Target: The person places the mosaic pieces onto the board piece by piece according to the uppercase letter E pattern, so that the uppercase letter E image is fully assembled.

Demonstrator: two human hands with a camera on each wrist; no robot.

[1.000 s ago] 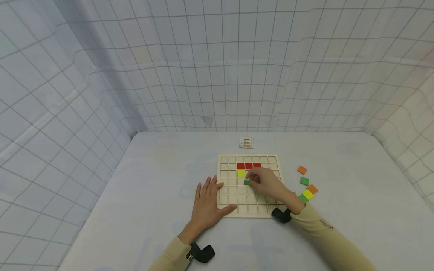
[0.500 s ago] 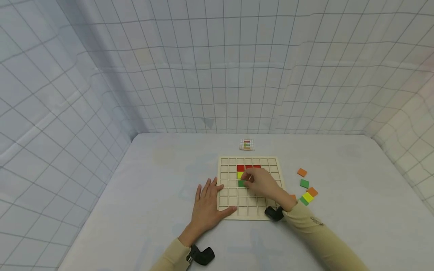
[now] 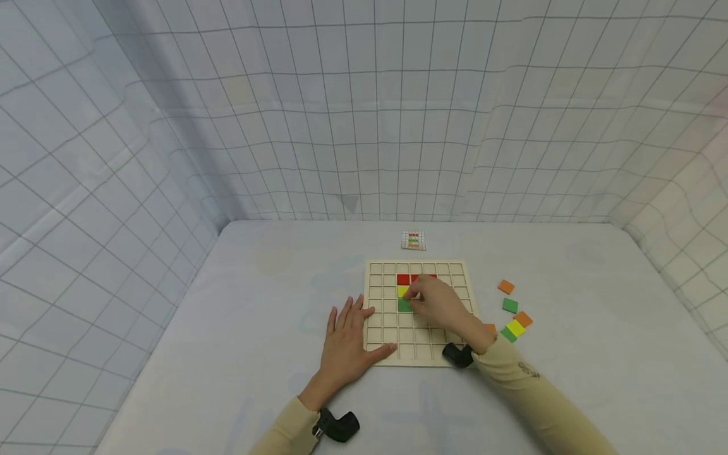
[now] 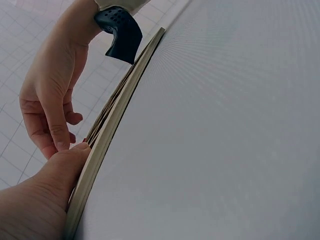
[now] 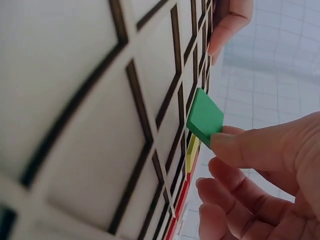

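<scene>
My right hand (image 3: 443, 306) pinches a green square tile (image 5: 206, 116) between thumb and index finger. That tile is tilted at a cell of the cream gridded board (image 3: 415, 354), just below a yellow tile (image 3: 402, 291). A row of red tiles (image 3: 403, 279) lies above the yellow one, partly covered by my right hand. With fingers spread, my left hand (image 3: 345, 347) rests at the board's left side, its thumb (image 4: 70, 162) on the near edge. Whether the green tile lies fully in its cell is hard to tell.
Right of the board lie loose tiles: an orange tile (image 3: 506, 287), a green tile (image 3: 510, 305), and a cluster with a yellow tile (image 3: 515, 328). Another orange tile (image 3: 490, 328) shows beside my right wrist. Behind the board is a small pattern card (image 3: 413, 240).
My right hand has moved left with the green tile, bringing it to the cell below the yellow tile. Over the last half second it has hardly moved. The left hand stays put.
</scene>
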